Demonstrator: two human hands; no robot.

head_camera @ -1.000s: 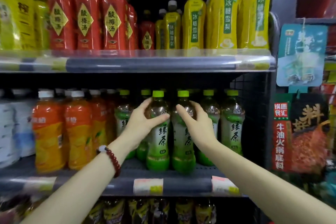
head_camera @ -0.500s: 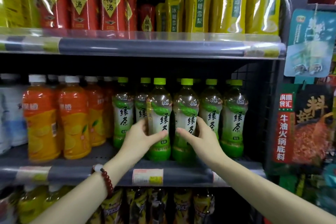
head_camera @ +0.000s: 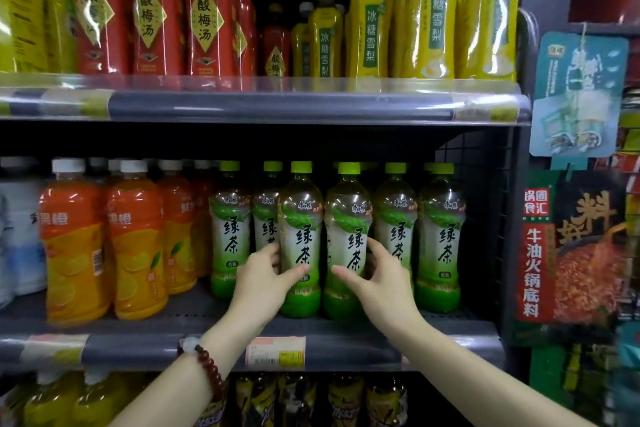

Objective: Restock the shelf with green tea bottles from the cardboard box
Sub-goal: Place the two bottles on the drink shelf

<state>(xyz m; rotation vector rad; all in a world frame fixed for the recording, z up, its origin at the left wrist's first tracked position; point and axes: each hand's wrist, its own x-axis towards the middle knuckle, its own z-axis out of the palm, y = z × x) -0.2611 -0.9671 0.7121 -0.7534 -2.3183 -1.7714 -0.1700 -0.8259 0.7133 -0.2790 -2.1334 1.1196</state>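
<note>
Each hand wraps one upright green-capped clear plastic green tea bottle: left hand (head_camera: 263,274) on the left bottle (head_camera: 300,243), right hand (head_camera: 377,274) on its neighbour (head_camera: 347,236), both standing on the grey metal shelf (head_camera: 346,348).

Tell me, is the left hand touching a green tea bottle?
Touching: the head view shows the left hand with its thumb pressed on the front green tea bottle.

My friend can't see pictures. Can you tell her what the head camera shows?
Two bare hands each grip a green tea bottle at the front of a store shelf: the left hand holds one bottle, the right hand its neighbour. More green tea stands behind; orange drink bottles stand to the left.
</note>
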